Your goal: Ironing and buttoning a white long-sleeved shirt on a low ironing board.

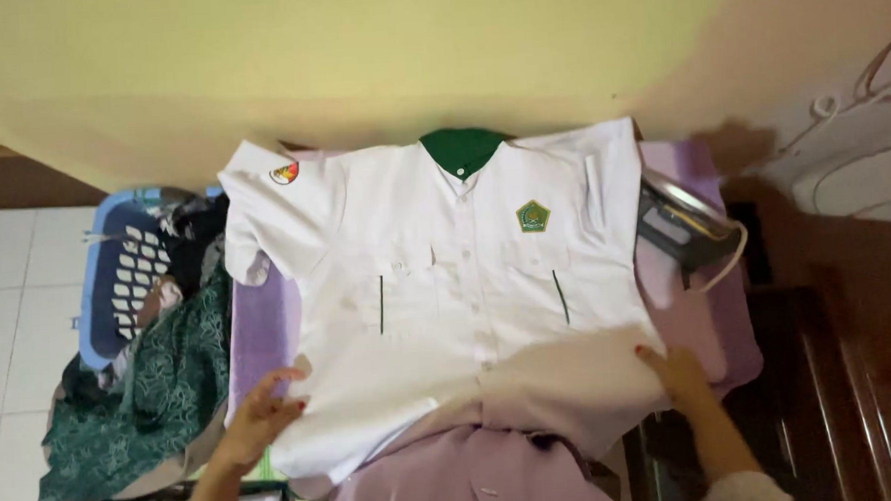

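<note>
White shirt (457,280) is laid flat, front up, between the hands, so the hem can be reached. Left hand (257,414) and right hand (676,371) are spread flat on its lower corners. Iron (680,225) is parked beyond the right hand; laundry basket (102,286) sits outboard of the left.

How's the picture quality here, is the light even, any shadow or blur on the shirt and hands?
Head view: light is soft and warm; the white shirt is bright, without harsh glare. Shadow darkens the right side around the iron and dims the shirt hem. The left hand and right hand look slightly soft; wall lines bow slightly.
</note>
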